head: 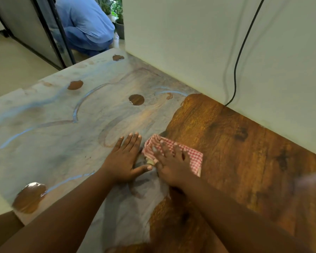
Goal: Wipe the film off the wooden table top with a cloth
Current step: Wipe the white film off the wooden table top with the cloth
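Near the table top's (235, 147) front edge, right hand (171, 167) presses a red-checked cloth (193, 156), fingers spread; left hand (125, 159) lies flat on grey film (53, 128), seemingly smeared.

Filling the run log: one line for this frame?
left hand: flat on film | right hand: pressing cloth | table: right side clear

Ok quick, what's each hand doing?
Left hand: open, flat on the table top.
Right hand: open, pressing the cloth.
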Demonstrator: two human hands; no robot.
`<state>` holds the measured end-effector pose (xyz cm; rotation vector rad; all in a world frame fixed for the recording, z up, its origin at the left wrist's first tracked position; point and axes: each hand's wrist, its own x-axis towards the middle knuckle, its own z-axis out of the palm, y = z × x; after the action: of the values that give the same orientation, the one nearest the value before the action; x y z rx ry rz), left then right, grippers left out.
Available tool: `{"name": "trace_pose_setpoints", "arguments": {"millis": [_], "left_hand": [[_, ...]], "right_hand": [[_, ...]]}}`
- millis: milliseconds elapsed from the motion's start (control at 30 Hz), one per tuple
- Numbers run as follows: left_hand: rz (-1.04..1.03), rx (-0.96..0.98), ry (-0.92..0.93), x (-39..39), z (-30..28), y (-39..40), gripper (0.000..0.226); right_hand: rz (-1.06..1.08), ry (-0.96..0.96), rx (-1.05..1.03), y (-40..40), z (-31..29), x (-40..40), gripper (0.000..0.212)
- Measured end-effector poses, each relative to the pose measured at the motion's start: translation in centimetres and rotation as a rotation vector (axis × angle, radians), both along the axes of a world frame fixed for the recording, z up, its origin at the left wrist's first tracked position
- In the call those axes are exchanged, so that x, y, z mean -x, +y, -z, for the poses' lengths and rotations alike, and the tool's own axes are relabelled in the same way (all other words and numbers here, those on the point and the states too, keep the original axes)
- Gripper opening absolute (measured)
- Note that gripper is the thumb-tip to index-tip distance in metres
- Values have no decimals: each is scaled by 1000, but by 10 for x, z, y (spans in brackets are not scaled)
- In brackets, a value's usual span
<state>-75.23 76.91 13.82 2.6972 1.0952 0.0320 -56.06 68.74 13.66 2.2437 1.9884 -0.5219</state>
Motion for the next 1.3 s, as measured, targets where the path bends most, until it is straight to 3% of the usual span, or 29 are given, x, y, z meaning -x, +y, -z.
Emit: {"name": "trace_pose_setpoints", "arguments": {"millis": [100,200,300,433,633,733,833,967,1100,1300], "left_hand": [[10,-3,23,25,-10,-4,107],[46,-12,69,47,-16,-14,109],[63,-13,97,58,-13,-31,107],[32,10,64,62,-11,-45,104],[40,6,109,72,-23,-52,105],[78,21,143,81,-32,-55,104],[131,50,160,88,-34,-57,109],[195,45,143,89,-32,-46,108],[217,95,38,84,-25,-29,106],[342,69,107,107,-17,-3,111]], "right_hand": [[-148,50,-31,-47,-3,7,50],[-158,20,-21,-67,-12,-24,48],[29,-30,30,-37,-16,-48,52],[244,-5,69,4,-13,-13,53],[-110,94,-49,-93,-4,83,52],[-166,108,-44,-154,-9,83,49],[-48,19,-3,-158,-17,48,47],[270,36,73,-70,-28,36,56],[281,100,54,-31,-27,108,64],[71,123,20,-147,-11,212,48]]}}
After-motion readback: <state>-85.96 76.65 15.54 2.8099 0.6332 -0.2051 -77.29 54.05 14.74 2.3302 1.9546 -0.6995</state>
